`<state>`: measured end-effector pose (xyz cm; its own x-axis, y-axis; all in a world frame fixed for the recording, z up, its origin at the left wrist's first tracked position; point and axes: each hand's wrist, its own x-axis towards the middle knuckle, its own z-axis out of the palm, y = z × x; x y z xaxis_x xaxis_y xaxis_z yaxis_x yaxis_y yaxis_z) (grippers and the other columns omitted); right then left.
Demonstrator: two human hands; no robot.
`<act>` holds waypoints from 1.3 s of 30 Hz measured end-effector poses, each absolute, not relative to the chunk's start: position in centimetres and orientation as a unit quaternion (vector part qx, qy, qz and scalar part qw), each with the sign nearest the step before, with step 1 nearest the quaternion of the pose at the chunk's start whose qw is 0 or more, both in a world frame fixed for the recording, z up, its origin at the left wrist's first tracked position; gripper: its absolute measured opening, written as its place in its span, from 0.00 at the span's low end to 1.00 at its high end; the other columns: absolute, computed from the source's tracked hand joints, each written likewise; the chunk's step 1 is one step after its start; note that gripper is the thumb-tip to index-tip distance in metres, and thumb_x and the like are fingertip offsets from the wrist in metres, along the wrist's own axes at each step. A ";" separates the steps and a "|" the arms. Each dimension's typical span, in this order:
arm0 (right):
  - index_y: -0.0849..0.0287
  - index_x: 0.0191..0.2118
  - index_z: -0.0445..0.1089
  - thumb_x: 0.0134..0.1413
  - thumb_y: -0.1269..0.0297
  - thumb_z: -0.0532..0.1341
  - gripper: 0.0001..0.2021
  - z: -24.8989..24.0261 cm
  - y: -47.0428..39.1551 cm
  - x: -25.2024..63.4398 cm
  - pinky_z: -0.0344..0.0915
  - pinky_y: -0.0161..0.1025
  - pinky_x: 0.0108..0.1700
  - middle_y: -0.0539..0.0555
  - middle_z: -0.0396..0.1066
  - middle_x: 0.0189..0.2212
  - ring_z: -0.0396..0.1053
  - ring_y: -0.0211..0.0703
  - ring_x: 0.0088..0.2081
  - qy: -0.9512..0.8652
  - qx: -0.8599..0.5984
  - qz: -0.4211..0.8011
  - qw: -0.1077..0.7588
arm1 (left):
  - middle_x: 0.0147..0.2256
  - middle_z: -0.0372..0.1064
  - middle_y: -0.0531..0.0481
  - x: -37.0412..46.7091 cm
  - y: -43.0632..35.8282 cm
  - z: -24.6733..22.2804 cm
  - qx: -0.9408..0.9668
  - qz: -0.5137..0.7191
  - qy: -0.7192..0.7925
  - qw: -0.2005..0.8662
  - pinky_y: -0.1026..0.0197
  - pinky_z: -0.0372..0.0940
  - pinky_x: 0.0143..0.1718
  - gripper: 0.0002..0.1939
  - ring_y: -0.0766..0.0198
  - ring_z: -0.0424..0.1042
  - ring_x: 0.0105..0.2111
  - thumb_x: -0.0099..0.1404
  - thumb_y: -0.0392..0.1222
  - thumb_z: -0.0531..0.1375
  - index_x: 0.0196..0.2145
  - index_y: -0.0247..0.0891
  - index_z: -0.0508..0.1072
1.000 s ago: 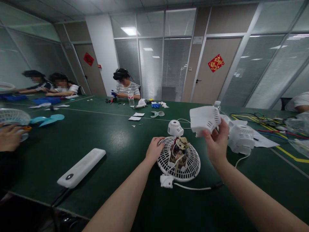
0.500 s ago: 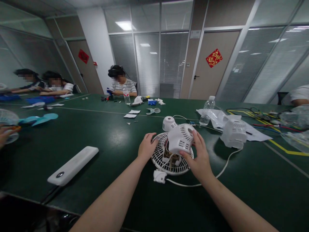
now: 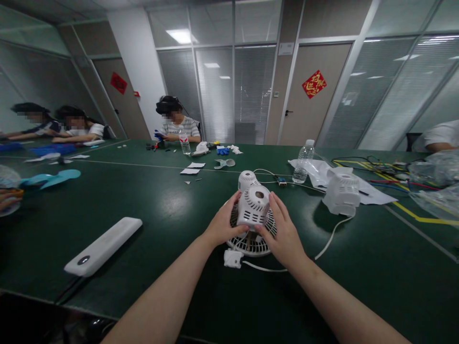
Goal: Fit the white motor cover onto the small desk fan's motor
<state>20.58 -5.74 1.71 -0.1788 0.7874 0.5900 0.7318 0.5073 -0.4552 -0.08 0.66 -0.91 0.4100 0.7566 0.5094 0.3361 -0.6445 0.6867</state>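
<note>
Both hands clasp white motor housing (image 3: 253, 207) at table (image 3: 161, 205) centre — left hand (image 3: 225, 225) at 9 o'clock, right hand (image 3: 283, 235) at 3 — steadying it over fan grille (image 3: 247, 242) (apparently seated); spare housing (image 3: 342, 193) at 2 o'clock.

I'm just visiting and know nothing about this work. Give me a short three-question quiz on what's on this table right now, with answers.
1. True or false: both the left hand and the right hand are on the white motor cover.
2. What lies under that cover? A) a round white fan grille B) a blue glove C) a sheet of paper
3. Which clear container stands beyond the hands, to their right, on the green table?

Key
1. True: each hand grips one side of it.
2. A
3. A water bottle, near a second white housing.
</note>
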 end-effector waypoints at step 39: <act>0.50 0.68 0.36 0.52 0.60 0.64 0.44 -0.2 -2.5 24.3 0.48 0.57 0.65 0.57 0.52 0.64 0.51 0.53 0.64 -0.782 -0.452 0.260 0.341 | 0.65 0.47 0.41 -0.9 1.5 -1.2 0.836 0.313 0.399 0.211 0.38 0.47 0.61 0.49 0.41 0.49 0.63 0.55 0.60 0.63 0.66 0.44 0.44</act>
